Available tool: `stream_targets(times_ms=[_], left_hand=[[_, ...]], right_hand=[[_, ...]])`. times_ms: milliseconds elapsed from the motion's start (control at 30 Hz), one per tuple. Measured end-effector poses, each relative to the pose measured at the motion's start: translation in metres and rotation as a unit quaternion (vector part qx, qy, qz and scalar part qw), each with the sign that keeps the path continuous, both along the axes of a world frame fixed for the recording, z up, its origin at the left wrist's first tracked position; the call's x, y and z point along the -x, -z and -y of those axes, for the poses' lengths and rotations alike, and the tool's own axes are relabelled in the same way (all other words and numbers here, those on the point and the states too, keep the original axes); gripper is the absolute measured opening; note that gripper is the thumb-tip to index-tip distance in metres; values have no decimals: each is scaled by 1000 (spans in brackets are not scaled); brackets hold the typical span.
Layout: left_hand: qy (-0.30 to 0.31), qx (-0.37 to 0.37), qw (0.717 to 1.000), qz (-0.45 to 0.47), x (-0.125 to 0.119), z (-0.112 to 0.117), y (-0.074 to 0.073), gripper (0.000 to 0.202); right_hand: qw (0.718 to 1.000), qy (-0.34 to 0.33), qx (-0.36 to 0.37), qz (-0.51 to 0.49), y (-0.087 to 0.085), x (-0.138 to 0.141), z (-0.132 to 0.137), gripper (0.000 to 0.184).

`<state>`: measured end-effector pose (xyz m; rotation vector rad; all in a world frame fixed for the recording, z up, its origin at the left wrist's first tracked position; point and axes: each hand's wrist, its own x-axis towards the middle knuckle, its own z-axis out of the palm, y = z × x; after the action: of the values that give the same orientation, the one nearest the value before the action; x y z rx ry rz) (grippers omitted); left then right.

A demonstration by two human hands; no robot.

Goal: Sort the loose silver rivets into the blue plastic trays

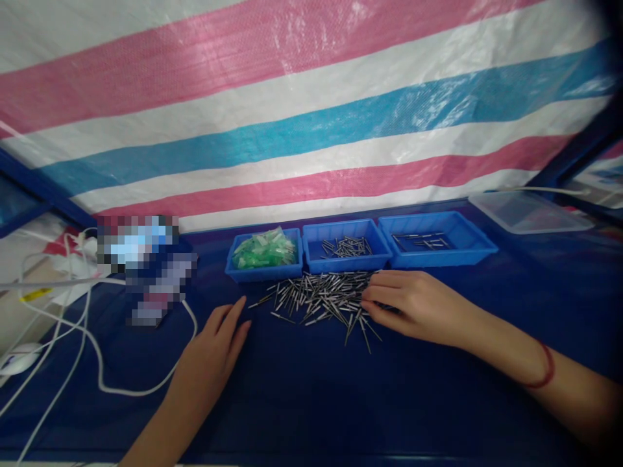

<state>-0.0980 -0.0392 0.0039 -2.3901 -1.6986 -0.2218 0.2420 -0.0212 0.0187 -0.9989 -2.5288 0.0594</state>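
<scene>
Head: pin pile (316, 298) at right hand (413, 306)

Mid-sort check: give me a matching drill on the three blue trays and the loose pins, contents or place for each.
1 left tray
2 middle tray
3 right tray
4 loose pins

A: a few pins inside
B: green pieces inside
C: on the table, touched by the right hand
D: a small heap of pins inside

Pairs: 1-B, 2-D, 3-A, 4-C

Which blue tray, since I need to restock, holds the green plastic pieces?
The leftmost blue tray, nearest the left hand; the middle tray and right tray hold only metal pins.
</scene>
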Motion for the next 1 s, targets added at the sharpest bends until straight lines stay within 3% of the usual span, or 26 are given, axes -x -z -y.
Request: stream_targets(times_ms=[233,367,500,600,700,767,900,1000], left_hand=[[44,69,997,-5,-11,-25,-5,25],[74,87,990,84,-18,-21,-17,22],[133,140,952,239,-51,-20,-34,20],[134,189,901,367,-87,-27,-39,22],[128,232,836,480,-112,-35,-33,26],[124,230,814,519,-119,-38,-26,25],[108,223,803,542,-119,-37,-11,24],[100,220,808,537,-116,-32,-5,23]], right_hand=[[1000,-2,16,2,-1,4,1,25],[999,15,34,-40,-2,9,2,21],[984,14,90,-151,-5,25,1,19],[965,26,124,-230,-9,42,-4,24],[932,68,148,-324,-10,54,-12,20],[911,84,155,-374,-8,57,-17,21],[881,105,168,-429,2,57,-20,21],[877,119,172,-432,7,56,-16,19]])
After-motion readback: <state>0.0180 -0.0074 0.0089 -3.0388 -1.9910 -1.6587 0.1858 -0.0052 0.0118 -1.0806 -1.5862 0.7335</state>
